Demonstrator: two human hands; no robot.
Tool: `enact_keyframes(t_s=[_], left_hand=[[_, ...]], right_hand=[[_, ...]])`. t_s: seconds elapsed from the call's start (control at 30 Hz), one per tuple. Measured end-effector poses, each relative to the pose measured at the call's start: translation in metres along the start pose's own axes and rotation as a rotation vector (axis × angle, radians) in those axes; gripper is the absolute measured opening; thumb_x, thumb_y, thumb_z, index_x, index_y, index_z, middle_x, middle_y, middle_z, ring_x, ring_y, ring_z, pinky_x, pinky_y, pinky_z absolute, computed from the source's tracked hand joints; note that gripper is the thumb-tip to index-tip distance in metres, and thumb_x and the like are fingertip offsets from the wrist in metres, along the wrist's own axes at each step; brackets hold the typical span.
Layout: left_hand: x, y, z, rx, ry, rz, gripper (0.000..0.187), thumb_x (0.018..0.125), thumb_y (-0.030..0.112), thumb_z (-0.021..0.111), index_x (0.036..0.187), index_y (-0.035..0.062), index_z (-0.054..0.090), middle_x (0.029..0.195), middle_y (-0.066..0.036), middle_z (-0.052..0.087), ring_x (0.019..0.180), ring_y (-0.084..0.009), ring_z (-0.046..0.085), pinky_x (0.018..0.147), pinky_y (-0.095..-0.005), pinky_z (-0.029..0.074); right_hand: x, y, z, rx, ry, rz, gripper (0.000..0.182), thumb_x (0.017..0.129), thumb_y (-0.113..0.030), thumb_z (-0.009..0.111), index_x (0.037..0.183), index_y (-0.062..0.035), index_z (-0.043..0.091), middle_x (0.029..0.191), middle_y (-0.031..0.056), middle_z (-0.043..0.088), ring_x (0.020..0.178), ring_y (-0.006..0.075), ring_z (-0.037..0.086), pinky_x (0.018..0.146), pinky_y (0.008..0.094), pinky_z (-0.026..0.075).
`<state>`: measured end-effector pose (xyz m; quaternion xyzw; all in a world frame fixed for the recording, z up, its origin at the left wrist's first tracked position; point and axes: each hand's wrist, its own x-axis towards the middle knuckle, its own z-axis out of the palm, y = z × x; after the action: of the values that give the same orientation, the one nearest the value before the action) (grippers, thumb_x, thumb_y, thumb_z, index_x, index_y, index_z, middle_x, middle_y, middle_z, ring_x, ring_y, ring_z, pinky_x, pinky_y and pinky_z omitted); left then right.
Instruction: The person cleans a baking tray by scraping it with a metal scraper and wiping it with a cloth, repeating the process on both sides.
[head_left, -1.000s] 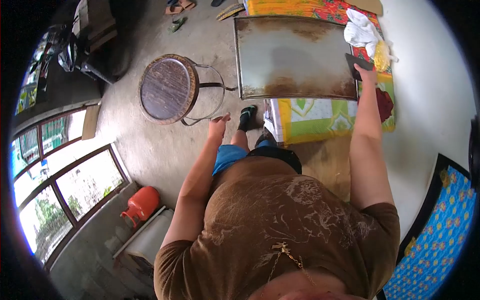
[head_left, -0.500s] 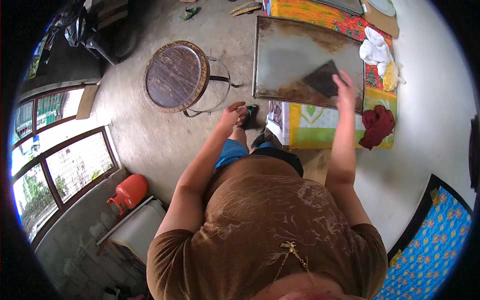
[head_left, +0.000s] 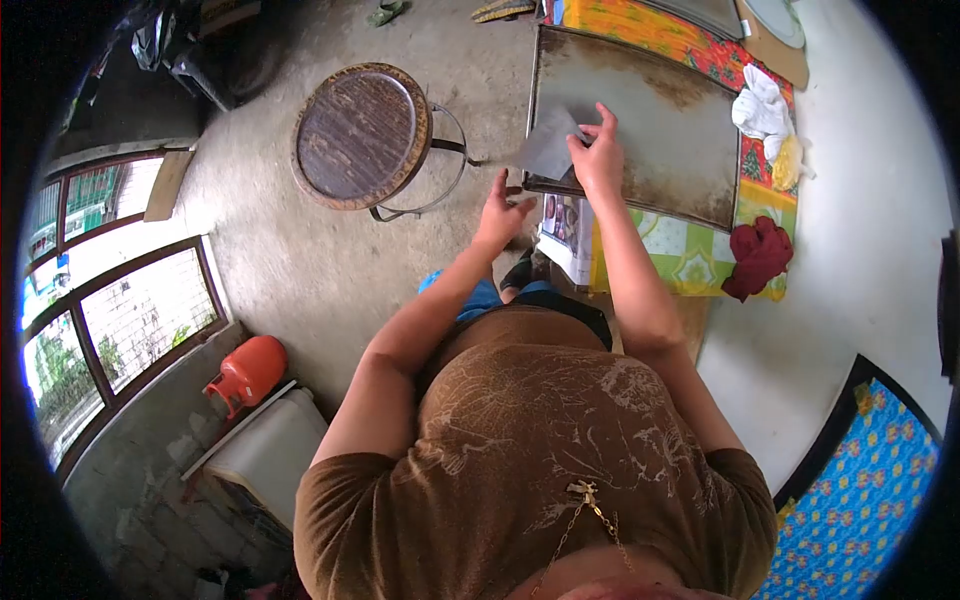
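A large rectangular metal tray [head_left: 670, 125] with a dark rim and brown stains lies on a cloth-covered table. My right hand [head_left: 601, 160] is over its near left part, with the thumb and fingers closed on a thin grey sheet [head_left: 546, 150]. The sheet is blurred and overlaps the tray's left edge; its material cannot be made out. Left of the tray's near corner, my left hand [head_left: 502, 216] hovers over the floor, empty, with fingers apart.
A round wooden stool [head_left: 362, 137] with metal legs stands to the left. On the table's right side lie a white cloth [head_left: 762, 104], a yellow bag [head_left: 785, 165] and a dark red cloth [head_left: 757, 258]. An orange gas cylinder [head_left: 250, 372] sits by the window wall.
My right hand has swept left across the tray with the sheet, from its right part to its left edge. My left hand has shifted slightly right, its fingers spreading. The view has shifted slightly.
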<state>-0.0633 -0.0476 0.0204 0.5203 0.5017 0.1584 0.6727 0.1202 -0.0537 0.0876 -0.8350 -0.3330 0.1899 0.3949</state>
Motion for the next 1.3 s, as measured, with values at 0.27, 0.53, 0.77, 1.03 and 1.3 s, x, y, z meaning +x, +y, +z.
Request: enact_keyframes(t_s=[0.27,0.53,0.77,1.03,1.3], left_hand=[[0.018,-0.002,-0.007,-0.228,0.039,0.033,0.076,0.083,0.014,0.068,0.148,0.0172,0.029,0.143,-0.013,0.042,0.113,-0.0240,0.053,0.080,-0.0380,0.050],[-0.012,0.057,0.008,1.035,0.175,0.659,0.086,0.071,0.042,0.073,0.144,0.0160,0.036,0.133,-0.014,0.048,0.117,-0.0332,0.049,0.090,-0.0530,0.041],[0.048,0.066,0.002,0.991,0.210,0.509,0.030,0.084,0.028,0.057,0.107,0.0076,0.061,0.087,-0.022,0.065,0.076,-0.0364,0.066,0.068,-0.0487,0.053],[0.106,0.166,-0.040,0.702,0.113,0.392,0.036,0.087,0.027,0.055,0.085,-0.0091,0.059,0.070,-0.026,0.065,0.064,-0.0401,0.067,0.068,-0.0469,0.054],[0.144,0.184,-0.023,0.769,0.022,0.409,0.030,0.086,0.018,0.052,0.083,-0.0122,0.057,0.062,-0.023,0.063,0.050,-0.0283,0.066,0.048,-0.0379,0.053]], right_hand=[[0.016,0.062,0.012,0.328,0.124,0.106,0.036,0.080,-0.007,0.067,0.114,0.0001,0.057,0.092,0.0109,0.066,0.080,0.0190,0.063,0.076,0.0315,0.050],[0.005,0.029,0.001,0.250,0.082,0.073,0.032,0.082,-0.009,0.065,0.114,-0.0041,0.060,0.090,0.0102,0.066,0.079,0.0191,0.064,0.073,0.0325,0.051],[-0.017,0.044,-0.006,-0.024,0.152,-0.138,0.056,0.085,-0.040,0.067,0.128,-0.0057,0.053,0.118,0.0210,0.059,0.109,0.0364,0.057,0.095,0.0445,0.044],[-0.039,0.145,-0.066,-0.690,0.252,0.099,0.074,0.084,-0.066,0.052,0.144,-0.0257,0.038,0.151,0.0081,0.032,0.138,0.0343,0.029,0.106,0.0646,0.020],[-0.045,0.140,-0.065,-0.746,0.302,0.051,0.065,0.088,-0.065,0.045,0.142,-0.0277,0.041,0.148,0.0069,0.035,0.136,0.0346,0.031,0.105,0.0679,0.018]])
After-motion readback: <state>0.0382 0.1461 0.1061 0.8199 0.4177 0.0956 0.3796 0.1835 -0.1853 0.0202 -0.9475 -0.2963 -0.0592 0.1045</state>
